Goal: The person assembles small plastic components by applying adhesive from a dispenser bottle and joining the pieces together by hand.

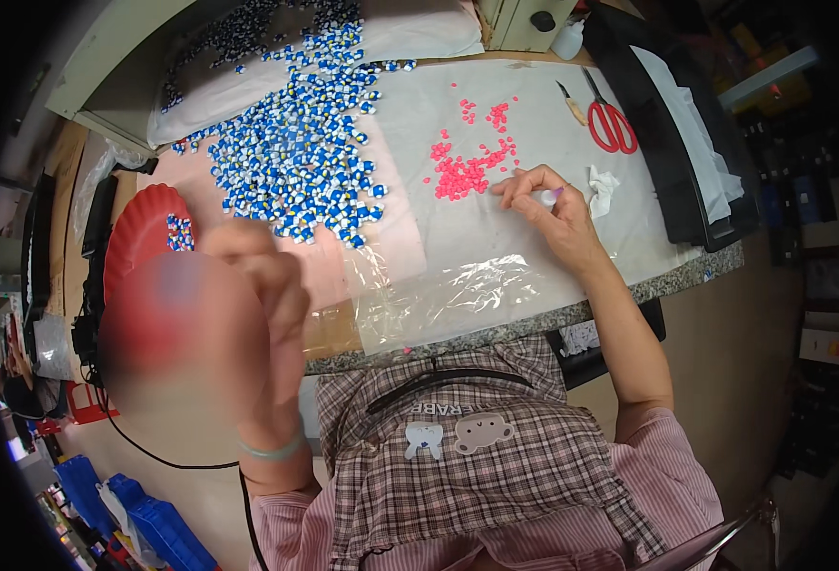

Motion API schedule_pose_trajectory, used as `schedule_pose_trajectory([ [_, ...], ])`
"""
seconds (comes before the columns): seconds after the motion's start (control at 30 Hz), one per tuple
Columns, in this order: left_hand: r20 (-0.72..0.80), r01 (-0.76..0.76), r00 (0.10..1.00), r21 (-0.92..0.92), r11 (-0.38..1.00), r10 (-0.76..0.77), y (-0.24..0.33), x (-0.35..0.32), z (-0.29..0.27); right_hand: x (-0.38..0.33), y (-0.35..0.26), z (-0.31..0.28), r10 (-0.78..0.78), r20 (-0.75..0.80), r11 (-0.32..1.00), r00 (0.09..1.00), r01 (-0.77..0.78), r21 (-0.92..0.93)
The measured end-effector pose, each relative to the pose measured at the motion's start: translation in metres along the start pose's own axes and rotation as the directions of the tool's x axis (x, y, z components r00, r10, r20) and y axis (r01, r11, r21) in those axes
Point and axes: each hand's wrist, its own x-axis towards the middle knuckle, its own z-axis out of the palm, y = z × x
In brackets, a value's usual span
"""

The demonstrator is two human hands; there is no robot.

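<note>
My right hand (550, 205) rests on the table beside a cluster of small pink pieces (469, 169), its fingers pinched on a small white and purple piece. My left hand (263, 285) is raised close to the camera and blurred, fingers curled; I cannot see anything in it. Beyond it a wide spread of small blue and white pieces (296, 157) covers a clear plastic sheet (439, 276) on the table.
A red plate (139, 228) holding a few blue pieces sits at the left. Red-handled scissors (610, 119) and a small knife (572, 103) lie at the back right, near a crumpled white tissue (602, 186) and a black tray (686, 143). The stone table edge (534, 324) runs in front.
</note>
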Motion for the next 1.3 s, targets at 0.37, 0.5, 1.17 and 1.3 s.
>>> schedule_pose_trajectory([
  [0.37,0.405,-0.738,0.653,0.150,0.658,0.640,0.081,-0.010,0.034,-0.047,-0.045,-0.015,-0.253,-0.321,0.968,0.913,0.241,-0.075],
  [0.5,0.462,-0.807,0.579,0.206,0.554,0.672,0.083,-0.019,0.037,-0.048,-0.074,-0.001,-0.295,-0.190,0.955,0.936,0.281,-0.097],
  [1.17,0.415,-0.454,0.886,0.685,0.570,0.206,0.131,-0.031,0.052,-0.041,-0.184,0.002,-0.600,-0.112,0.771,0.792,0.610,0.183],
  [1.3,0.400,-0.463,0.884,0.676,0.573,0.241,0.155,-0.051,0.026,-0.042,-0.200,-0.002,-0.641,0.035,0.759,0.767,0.626,0.179],
])
